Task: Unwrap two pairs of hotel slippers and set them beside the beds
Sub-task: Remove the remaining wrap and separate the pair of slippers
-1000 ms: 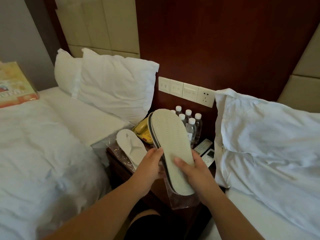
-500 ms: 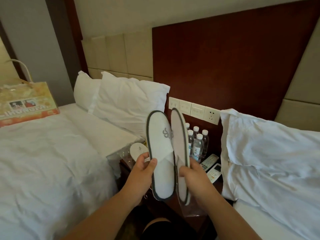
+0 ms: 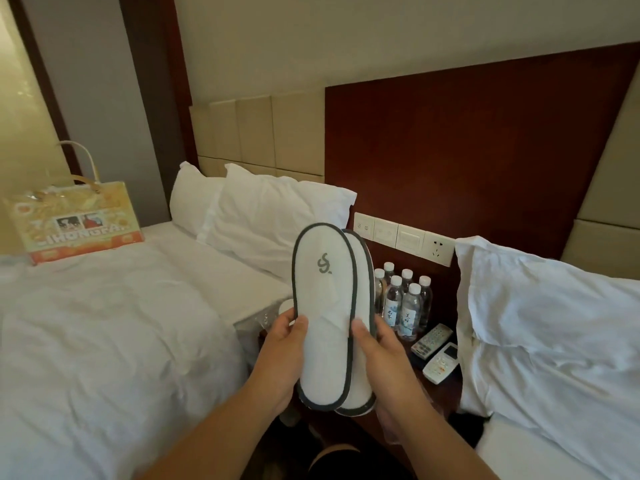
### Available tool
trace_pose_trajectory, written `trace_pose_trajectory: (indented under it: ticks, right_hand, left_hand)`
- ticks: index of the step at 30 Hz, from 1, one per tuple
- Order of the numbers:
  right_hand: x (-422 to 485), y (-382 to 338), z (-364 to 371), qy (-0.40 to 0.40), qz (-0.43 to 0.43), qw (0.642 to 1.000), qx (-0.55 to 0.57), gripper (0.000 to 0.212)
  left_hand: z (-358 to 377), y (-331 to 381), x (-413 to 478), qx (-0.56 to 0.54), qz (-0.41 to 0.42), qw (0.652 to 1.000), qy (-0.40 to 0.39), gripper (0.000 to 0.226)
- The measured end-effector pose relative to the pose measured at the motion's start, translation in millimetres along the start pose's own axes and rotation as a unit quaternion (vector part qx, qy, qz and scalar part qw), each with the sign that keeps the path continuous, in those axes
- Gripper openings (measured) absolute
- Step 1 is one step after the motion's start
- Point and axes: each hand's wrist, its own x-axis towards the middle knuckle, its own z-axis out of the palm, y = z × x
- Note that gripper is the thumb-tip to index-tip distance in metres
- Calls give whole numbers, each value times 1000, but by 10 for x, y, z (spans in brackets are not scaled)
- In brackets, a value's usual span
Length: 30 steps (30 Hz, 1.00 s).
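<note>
Two white hotel slippers with grey trim are held up between the beds, one stacked in front of the other. The front slipper (image 3: pixel 323 306) faces me and shows a grey logo. The rear slipper (image 3: pixel 363 344) peeks out along its right side and below it. My left hand (image 3: pixel 280 355) grips the left edge of the pair, thumb on the front slipper. My right hand (image 3: pixel 377 362) grips the right edge, thumb on the front. Another slipper (image 3: pixel 284 305) and clear plastic wrap (image 3: pixel 263 320) lie on the nightstand, mostly hidden behind my left hand.
The dark nightstand (image 3: pixel 446 389) carries several water bottles (image 3: pixel 403 303) and two remotes (image 3: pixel 437 351). White beds flank it, the left bed (image 3: pixel 104 341) with pillows and a yellow gift bag (image 3: pixel 74 220), the right bed (image 3: pixel 554 341) with a rumpled pillow. Wall switches (image 3: pixel 403 237) sit behind.
The slippers were turned from sole-up to top side facing me, split apart, then brought together into a stack. The view tilted upward, showing more of the wall.
</note>
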Motion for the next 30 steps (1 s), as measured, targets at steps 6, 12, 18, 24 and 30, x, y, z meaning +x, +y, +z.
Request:
trace_pose_trajectory:
  ticks: [6, 12, 18, 24, 30]
  right_hand:
    - [-36, 48, 107, -33, -37, 999, 18, 60]
    - [-20, 20, 121, -28, -63, 998, 12, 53]
    - [-14, 32, 99, -15, -60, 998, 24, 55]
    - [-27, 70, 117, -33, -67, 997, 18, 58]
    - [-32, 59, 237, -38, -100, 994, -7, 64]
  left_hand:
    - [8, 100, -142, 166, 112, 972, 119, 31]
    - [29, 112, -331, 394, 228, 891, 8, 39]
    - [59, 179, -231, 330, 168, 927, 64, 63]
    - [112, 334, -217, 284, 207, 933, 75, 26]
    - [255, 322, -271, 419, 360, 828, 100, 16]
